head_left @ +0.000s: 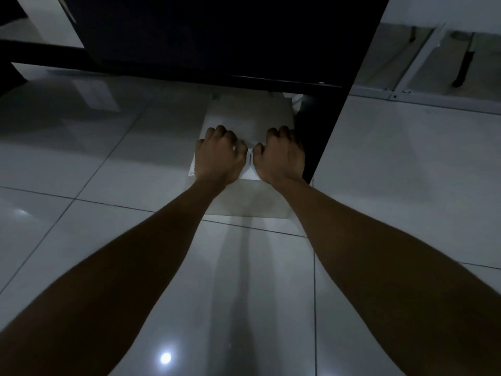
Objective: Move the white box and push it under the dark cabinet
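A white box (pixel 248 115) lies on the glossy tiled floor, its far end just beneath the bottom edge of the dark cabinet (pixel 217 36). My left hand (pixel 219 156) and my right hand (pixel 279 156) rest side by side on the near part of the box's top, fingers curled down over it and pressing. The near face of the box (pixel 249 198) shows below my wrists. The box's far edge is hidden in the shadow under the cabinet.
The cabinet's dark side panel (pixel 322 131) stands right beside the box. White tiled floor (pixel 95 158) stretches left and toward me. At the far right a white metal frame (pixel 414 69) and a dark-handled tool (pixel 463 66) lean by the wall.
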